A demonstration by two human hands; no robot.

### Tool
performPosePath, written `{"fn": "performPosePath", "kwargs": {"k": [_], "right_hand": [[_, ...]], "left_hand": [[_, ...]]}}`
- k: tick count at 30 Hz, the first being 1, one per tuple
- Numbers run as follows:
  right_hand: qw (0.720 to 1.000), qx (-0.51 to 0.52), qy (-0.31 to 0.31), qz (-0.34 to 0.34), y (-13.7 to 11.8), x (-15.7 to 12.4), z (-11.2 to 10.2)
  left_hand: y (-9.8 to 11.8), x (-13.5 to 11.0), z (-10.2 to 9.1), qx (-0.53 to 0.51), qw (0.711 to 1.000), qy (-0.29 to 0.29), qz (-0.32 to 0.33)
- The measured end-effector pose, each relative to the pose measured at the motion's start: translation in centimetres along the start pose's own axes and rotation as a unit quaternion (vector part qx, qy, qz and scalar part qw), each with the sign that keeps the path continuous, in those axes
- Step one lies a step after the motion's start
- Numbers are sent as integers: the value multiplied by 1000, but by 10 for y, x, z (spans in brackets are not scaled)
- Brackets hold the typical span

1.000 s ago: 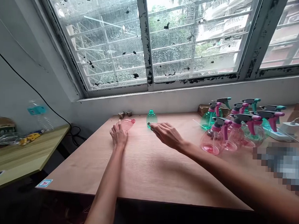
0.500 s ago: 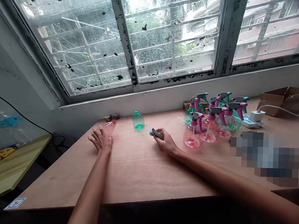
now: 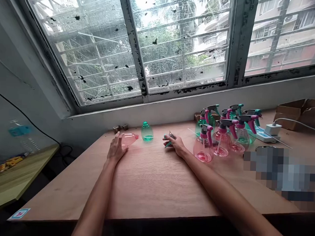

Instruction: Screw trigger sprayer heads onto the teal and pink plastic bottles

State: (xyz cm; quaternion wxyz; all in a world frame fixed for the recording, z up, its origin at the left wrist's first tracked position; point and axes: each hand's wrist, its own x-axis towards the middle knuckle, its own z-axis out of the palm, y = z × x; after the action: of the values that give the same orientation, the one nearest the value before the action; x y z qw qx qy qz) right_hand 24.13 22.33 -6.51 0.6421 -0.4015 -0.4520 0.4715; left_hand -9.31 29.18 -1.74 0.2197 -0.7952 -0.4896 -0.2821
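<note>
My left hand (image 3: 116, 148) lies on the wooden table (image 3: 150, 179), fingers stretched toward a pink bottle (image 3: 129, 139) that lies on its side; the fingertips touch its base. A teal bottle (image 3: 147, 131) without a head stands upright between my hands. My right hand (image 3: 176, 144) is closed round a grey and teal spray head (image 3: 168, 138) just right of the teal bottle, low over the table.
Several pink and teal spray bottles (image 3: 221, 134) with heads stand in a cluster at the right. Behind them lie a white power strip (image 3: 265, 133) and a cardboard box (image 3: 299, 109). Two small blocks (image 3: 120, 127) sit by the wall. A second table (image 3: 13, 175) stands at the left.
My right hand has carried the spray head a little toward the teal bottle and tilted it. My left hand has flattened against the pink bottle's base. The camera view has shifted slightly.
</note>
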Motion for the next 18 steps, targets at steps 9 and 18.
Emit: {"fn": "performPosePath", "kwargs": {"k": [9, 18], "right_hand": [[999, 9, -14, 30, 10, 25, 16], [999, 9, -11, 39, 14, 38, 16]], "left_hand": [[-1, 0, 5, -17, 997, -30, 64], [-2, -3, 8, -24, 999, -15, 45]]}}
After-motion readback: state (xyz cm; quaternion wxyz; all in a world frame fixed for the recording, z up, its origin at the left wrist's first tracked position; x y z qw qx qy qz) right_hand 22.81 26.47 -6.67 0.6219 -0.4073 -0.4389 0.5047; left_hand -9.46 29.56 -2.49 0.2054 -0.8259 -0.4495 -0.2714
